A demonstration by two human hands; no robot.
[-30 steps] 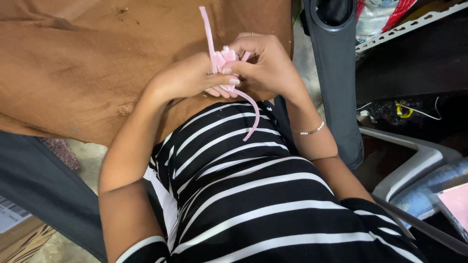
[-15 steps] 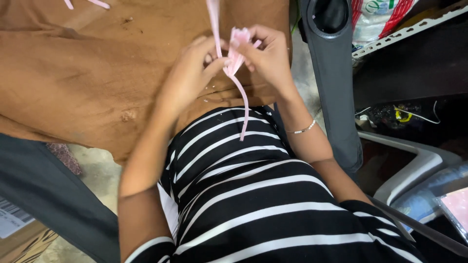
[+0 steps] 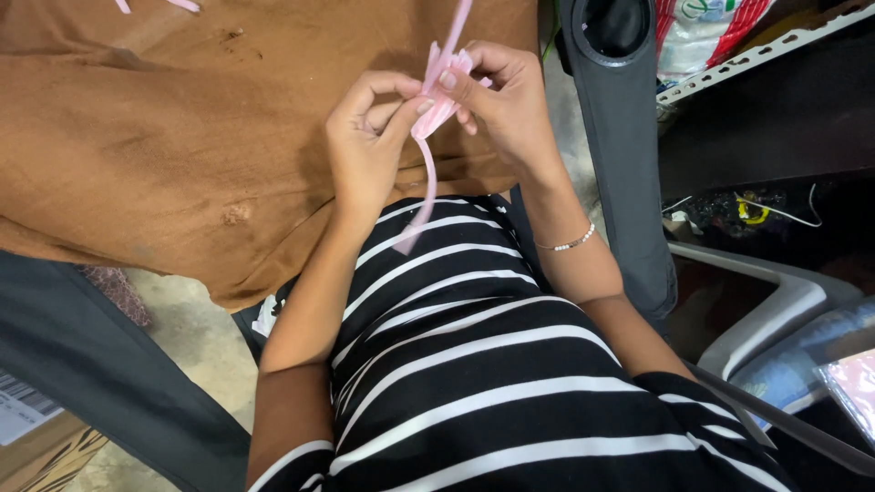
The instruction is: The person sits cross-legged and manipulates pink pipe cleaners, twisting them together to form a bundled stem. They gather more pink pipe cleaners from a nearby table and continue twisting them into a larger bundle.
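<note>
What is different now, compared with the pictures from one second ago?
The two hands have drawn slightly apart: the left hand and right hand now pinch the pink ribbon with fingertips, where before they were closed together around it. The ribbon stays held by both, its tail hanging over the brown cloth.

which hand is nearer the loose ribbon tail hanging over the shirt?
Left. The left hand sits right beside the tail, which drops past its palm; the right hand pinches the folded ribbon higher, to the right.

The pink ribbon [image 3: 436, 109] runs off the top edge; its folded middle hides between the fingers of both hands, so its shape stays unclear.
</note>
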